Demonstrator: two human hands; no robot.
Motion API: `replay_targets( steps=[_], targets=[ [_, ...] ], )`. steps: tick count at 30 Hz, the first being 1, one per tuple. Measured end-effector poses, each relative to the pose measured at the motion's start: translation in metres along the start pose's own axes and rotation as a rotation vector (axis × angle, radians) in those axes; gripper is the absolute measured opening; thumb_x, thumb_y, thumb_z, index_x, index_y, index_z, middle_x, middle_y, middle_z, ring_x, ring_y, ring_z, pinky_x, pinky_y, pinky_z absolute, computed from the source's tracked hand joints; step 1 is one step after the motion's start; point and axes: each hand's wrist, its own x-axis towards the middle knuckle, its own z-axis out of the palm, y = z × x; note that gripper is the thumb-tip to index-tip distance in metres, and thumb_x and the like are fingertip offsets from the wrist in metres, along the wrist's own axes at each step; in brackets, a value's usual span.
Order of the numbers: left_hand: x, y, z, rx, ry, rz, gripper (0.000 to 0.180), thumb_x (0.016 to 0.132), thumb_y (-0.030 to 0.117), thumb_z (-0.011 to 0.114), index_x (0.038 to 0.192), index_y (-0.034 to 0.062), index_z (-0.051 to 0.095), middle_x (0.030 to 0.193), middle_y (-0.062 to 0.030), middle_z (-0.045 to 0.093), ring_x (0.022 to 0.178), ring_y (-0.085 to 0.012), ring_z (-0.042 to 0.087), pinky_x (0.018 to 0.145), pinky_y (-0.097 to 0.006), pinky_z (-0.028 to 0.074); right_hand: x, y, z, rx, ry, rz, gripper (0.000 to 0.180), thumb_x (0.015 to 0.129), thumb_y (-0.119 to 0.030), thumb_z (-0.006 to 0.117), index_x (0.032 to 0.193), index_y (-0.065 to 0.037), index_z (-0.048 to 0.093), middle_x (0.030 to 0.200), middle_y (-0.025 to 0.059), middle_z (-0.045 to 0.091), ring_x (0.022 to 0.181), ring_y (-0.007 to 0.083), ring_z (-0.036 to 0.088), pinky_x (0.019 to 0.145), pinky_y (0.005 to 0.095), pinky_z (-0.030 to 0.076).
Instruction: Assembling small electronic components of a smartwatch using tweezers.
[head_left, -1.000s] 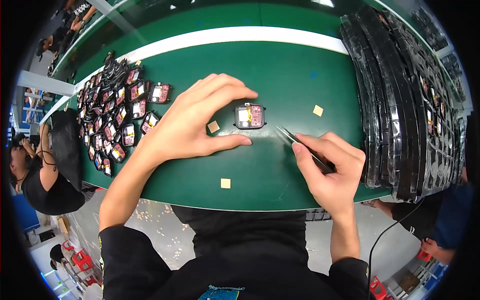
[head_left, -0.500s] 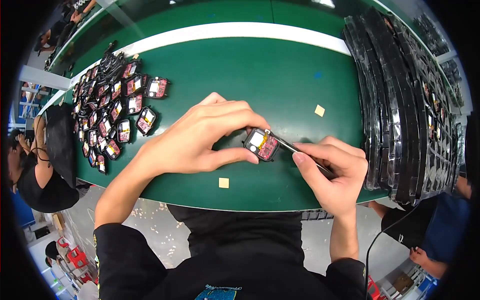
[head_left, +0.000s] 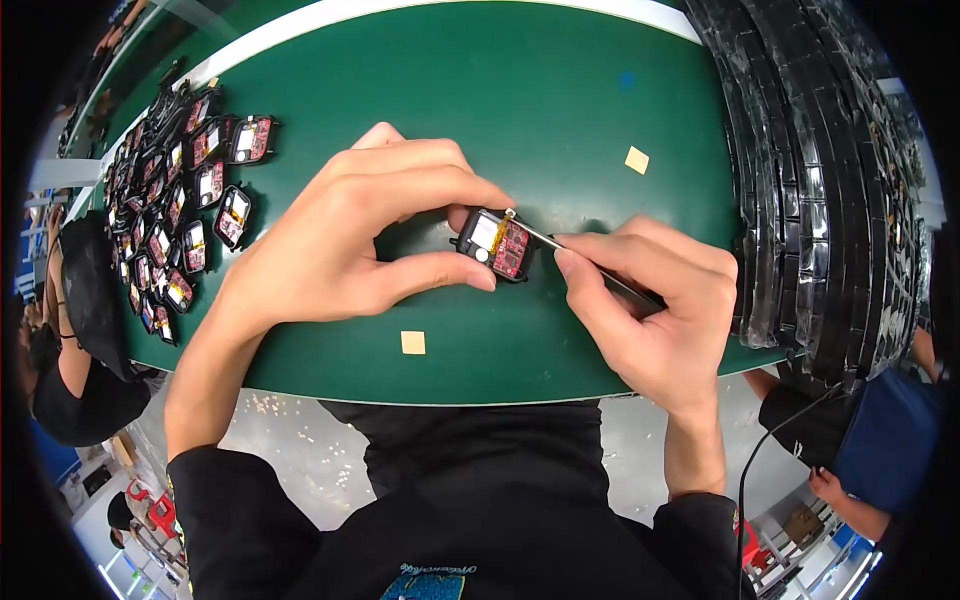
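1. On the far left, a big pile of little black watch cases [head_left: 160,215] sits on the green table [head_left: 560,110]. Many show red and white insides.
2. Next is the left hand [head_left: 335,230]. Its thumb and fingers curl around one open watch case [head_left: 505,250] and hold it by its sides.
3. A small yellow square [head_left: 413,343] lies below that hand.
4. The held case is tilted, between the two hands, over the table.
5. Thin tweezers [head_left: 541,237] reach its top corner, by a tiny white bit.
6. Another yellow square [head_left: 637,160] lies farther up.
7. The right hand [head_left: 665,300] pinches the tweezers.
8. Tall black trays [head_left: 800,190] stand on the far right.
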Motion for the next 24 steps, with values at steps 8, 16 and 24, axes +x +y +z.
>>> replay_targets(
  steps=[8, 16, 24],
  targets=[
    [-0.001, 0.003, -0.001, 0.059, -0.017, -0.031, 0.059, 0.075, 0.027, 0.099, 0.127, 0.0049, 0.082, 0.097, -0.0056, 0.074, 0.084, -0.0207, 0.06, 0.084, -0.035, 0.042, -0.001, 0.001, 0.001, 0.025, 0.01, -0.025, 0.012, 0.084, 0.005, 0.085, 0.095, 0.002, 0.083, 0.066, 0.0041, 0.062, 0.049, 0.0114, 0.051, 0.046, 0.0306, 0.036],
    [0.002, 0.006, 0.0, 0.012, 0.02, -0.062, 0.056, 0.073, 0.026, 0.1, 0.122, 0.0056, 0.081, 0.091, -0.002, 0.068, 0.075, -0.0178, 0.047, 0.076, -0.033, 0.04, -0.003, 0.0, -0.002, -0.094, 0.052, -0.115, 0.019, 0.079, 0.004, 0.088, 0.097, 0.001, 0.084, 0.068, 0.0032, 0.06, 0.049, 0.0123, 0.052, 0.046, 0.0314, 0.037],
    [0.0, -0.001, -0.001, 0.019, 0.025, -0.026, 0.055, 0.072, 0.027, 0.101, 0.119, 0.0056, 0.082, 0.093, -0.002, 0.072, 0.072, -0.017, 0.048, 0.076, -0.033, 0.039, -0.002, 0.002, 0.004, -0.105, 0.058, -0.178, 0.019, 0.081, 0.006, 0.087, 0.099, 0.002, 0.084, 0.07, 0.0045, 0.063, 0.05, 0.0141, 0.056, 0.047, 0.0314, 0.041]
  ],
)
